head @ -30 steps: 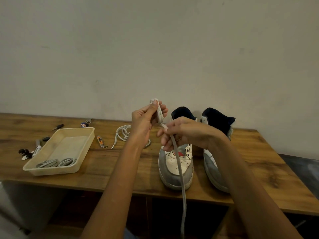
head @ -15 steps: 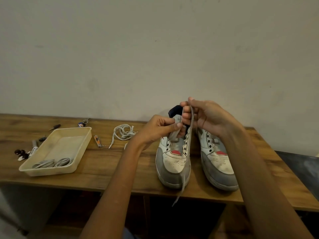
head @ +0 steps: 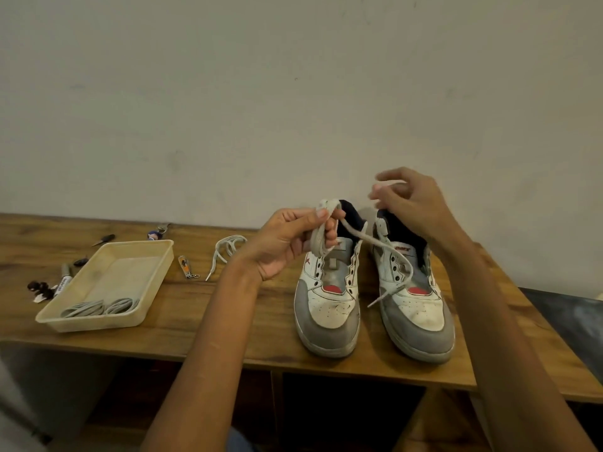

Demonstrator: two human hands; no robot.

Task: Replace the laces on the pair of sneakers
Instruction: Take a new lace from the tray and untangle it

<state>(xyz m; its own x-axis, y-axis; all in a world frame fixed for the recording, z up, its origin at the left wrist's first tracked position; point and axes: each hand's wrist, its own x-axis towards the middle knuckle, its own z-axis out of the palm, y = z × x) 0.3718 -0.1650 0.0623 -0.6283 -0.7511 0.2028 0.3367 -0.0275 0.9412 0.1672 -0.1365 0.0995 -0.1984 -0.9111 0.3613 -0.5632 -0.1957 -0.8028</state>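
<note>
Bare arms, bare hands, nothing worn on either.

Both forearms come up from the bottom edge uncovered, no sleeves showing; the left hand (head: 287,246) and the right hand (head: 411,203) carry no gloves, rings, watch or bands that can be made out, though the right hand's fingers (head: 383,187) are blurred. A patch of blue cloth peeks in low between the arms.

grey-white sneakers (head: 329,308), cream tray (head: 156,269), grey laces (head: 98,308)

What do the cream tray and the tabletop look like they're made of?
The cream rectangular tray looks like moulded plastic with a dull, slightly stained finish: thin walls, rounded corners, a rolled rim. The brown tabletop shows streaky grain and knots, so wood or a wood-look laminate; which one I cannot tell.
</note>
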